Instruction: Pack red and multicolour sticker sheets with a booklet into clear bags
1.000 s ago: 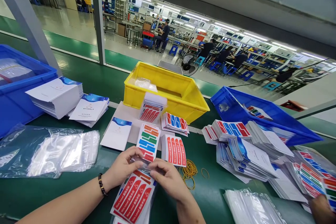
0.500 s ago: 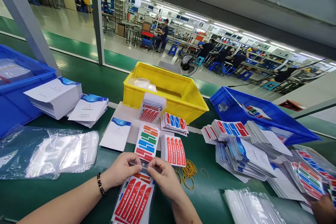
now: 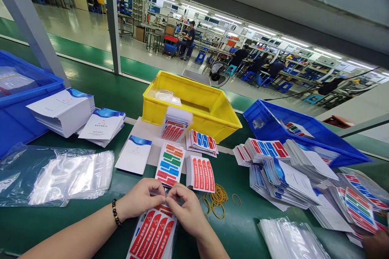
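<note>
My left hand (image 3: 148,196) and my right hand (image 3: 186,206) meet at the top edge of a clear plastic bag (image 3: 174,232), thumbs and fingertips pinching it close together. Inside the bag lies a red "Max Level" sticker sheet (image 3: 154,234) over other coloured sheets. A dark bead bracelet circles my left wrist. Just beyond my fingers is a stack of multicoloured sticker sheets (image 3: 170,162). To its right sits a stack of red sticker sheets (image 3: 200,173), with yellow rubber bands (image 3: 217,198) in front. A white booklet (image 3: 134,154) lies left of these.
A yellow bin (image 3: 194,109) stands behind the stacks. Empty clear bags (image 3: 91,176) and booklet piles (image 3: 65,109) lie left beside a blue bin (image 3: 27,97). On the right are another blue bin (image 3: 288,129), booklets (image 3: 291,182), bags (image 3: 291,238) and another person's hand (image 3: 377,245).
My right hand has moved left, so both hands' fingertips now come together at the bag's edge. The other person's hand at the right edge has shifted slightly lower.
</note>
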Demonstrator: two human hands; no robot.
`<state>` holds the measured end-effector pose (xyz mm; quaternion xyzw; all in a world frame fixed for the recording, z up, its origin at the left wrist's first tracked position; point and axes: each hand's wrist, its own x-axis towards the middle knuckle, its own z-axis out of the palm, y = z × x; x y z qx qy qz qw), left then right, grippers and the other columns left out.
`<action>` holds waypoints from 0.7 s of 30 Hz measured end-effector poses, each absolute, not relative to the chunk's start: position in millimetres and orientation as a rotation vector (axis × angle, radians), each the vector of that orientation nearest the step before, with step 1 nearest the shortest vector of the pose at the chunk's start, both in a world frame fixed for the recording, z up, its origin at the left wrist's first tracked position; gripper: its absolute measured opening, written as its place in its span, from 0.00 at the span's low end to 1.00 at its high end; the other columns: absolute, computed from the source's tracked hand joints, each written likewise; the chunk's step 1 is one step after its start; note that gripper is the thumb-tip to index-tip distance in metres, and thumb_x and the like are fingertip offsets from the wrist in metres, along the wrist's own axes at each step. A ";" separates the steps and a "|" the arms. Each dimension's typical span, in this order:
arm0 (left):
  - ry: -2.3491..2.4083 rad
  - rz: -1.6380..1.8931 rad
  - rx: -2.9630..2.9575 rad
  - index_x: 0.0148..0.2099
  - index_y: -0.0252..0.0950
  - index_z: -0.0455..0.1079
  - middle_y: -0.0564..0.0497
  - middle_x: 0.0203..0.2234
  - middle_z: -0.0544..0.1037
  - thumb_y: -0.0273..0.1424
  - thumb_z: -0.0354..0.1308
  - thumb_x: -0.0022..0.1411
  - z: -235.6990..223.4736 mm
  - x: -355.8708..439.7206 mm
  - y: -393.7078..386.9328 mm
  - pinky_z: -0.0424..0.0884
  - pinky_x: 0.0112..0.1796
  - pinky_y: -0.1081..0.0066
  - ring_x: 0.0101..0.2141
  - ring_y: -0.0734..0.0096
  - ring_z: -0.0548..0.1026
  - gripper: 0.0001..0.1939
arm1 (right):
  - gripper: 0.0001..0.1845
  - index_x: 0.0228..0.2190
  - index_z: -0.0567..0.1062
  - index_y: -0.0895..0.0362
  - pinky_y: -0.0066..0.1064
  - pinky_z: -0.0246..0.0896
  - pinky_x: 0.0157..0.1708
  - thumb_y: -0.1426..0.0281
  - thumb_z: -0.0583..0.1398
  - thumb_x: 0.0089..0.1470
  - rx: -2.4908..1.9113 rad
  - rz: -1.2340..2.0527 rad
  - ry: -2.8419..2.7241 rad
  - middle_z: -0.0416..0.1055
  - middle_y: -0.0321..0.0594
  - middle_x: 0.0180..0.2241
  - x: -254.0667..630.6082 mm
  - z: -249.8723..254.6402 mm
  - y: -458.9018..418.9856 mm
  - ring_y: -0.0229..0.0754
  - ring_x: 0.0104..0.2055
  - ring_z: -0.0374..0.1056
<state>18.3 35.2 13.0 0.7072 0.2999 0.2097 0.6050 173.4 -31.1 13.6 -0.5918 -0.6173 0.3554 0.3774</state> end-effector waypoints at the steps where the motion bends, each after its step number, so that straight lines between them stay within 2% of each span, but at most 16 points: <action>1: 0.698 0.520 1.741 0.25 0.33 0.68 0.53 0.23 0.71 0.29 0.55 0.51 13.8 16.6 36.5 0.65 0.30 0.73 0.27 0.73 0.68 0.05 | 0.05 0.21 0.68 0.57 0.26 0.55 0.28 0.74 0.57 0.47 -1.499 0.863 -1.580 0.64 0.34 0.24 175.0 13.0 -31.2 0.36 0.27 0.60; 3: 0.712 0.681 1.982 0.33 0.33 0.70 0.49 0.29 0.72 0.29 0.56 0.52 15.1 12.6 38.4 0.67 0.36 0.68 0.33 0.67 0.70 0.05 | 0.02 0.25 0.69 0.56 0.27 0.57 0.31 0.74 0.57 0.48 -1.482 0.728 -1.538 0.65 0.35 0.27 179.1 10.9 -31.1 0.38 0.30 0.62; 5: 0.706 0.904 2.185 0.43 0.34 0.68 0.45 0.37 0.72 0.28 0.55 0.54 15.8 9.2 38.1 0.66 0.42 0.62 0.40 0.63 0.68 0.12 | 0.02 0.30 0.69 0.56 0.29 0.58 0.34 0.72 0.57 0.50 -1.486 0.581 -1.447 0.66 0.37 0.30 183.7 7.8 -30.8 0.39 0.33 0.63; 8: 0.572 1.027 2.382 0.49 0.34 0.64 0.43 0.41 0.71 0.25 0.51 0.56 16.9 9.1 29.8 0.64 0.47 0.59 0.45 0.61 0.66 0.17 | 0.03 0.32 0.68 0.55 0.31 0.59 0.35 0.70 0.55 0.53 -1.503 0.437 -1.329 0.67 0.39 0.33 188.9 3.9 -30.5 0.40 0.36 0.64; 11: 0.316 0.726 2.518 0.51 0.36 0.62 0.44 0.42 0.71 0.24 0.50 0.56 16.1 15.1 12.7 0.62 0.49 0.62 0.45 0.63 0.67 0.19 | 0.04 0.32 0.69 0.55 0.32 0.59 0.37 0.70 0.54 0.55 -1.486 0.400 -1.313 0.68 0.40 0.33 190.0 3.4 -30.7 0.41 0.38 0.64; 13: 0.207 0.447 2.552 0.55 0.38 0.60 0.44 0.47 0.70 0.29 0.51 0.57 11.3 19.4 0.5 0.58 0.53 0.61 0.48 0.62 0.66 0.21 | 0.04 0.30 0.69 0.56 0.34 0.59 0.38 0.70 0.54 0.55 -1.473 0.403 -1.326 0.68 0.40 0.33 188.9 4.9 -30.8 0.42 0.38 0.64; 17: 0.276 0.122 2.533 0.62 0.41 0.50 0.41 0.60 0.54 0.45 0.52 0.57 -6.5 22.5 -13.8 0.45 0.55 0.46 0.59 0.47 0.51 0.33 | 0.06 0.29 0.69 0.56 0.34 0.60 0.38 0.71 0.53 0.55 -1.466 0.410 -1.354 0.68 0.41 0.32 186.4 8.0 -30.9 0.42 0.38 0.65; 19: 0.308 0.052 2.527 0.62 0.41 0.50 0.39 0.61 0.50 0.48 0.52 0.55 -13.6 22.4 -15.3 0.40 0.54 0.40 0.60 0.43 0.45 0.36 | 0.06 0.28 0.69 0.56 0.34 0.60 0.38 0.71 0.53 0.55 -1.458 0.412 -1.372 0.69 0.41 0.32 185.3 8.9 -31.1 0.42 0.37 0.65; 21: 0.317 0.034 2.537 0.62 0.43 0.51 0.40 0.61 0.50 0.48 0.52 0.55 -17.1 22.8 -14.9 0.37 0.53 0.38 0.60 0.42 0.44 0.35 | 0.06 0.28 0.69 0.56 0.33 0.61 0.37 0.71 0.53 0.55 -1.451 0.423 -1.389 0.69 0.41 0.31 184.1 9.5 -31.2 0.42 0.36 0.66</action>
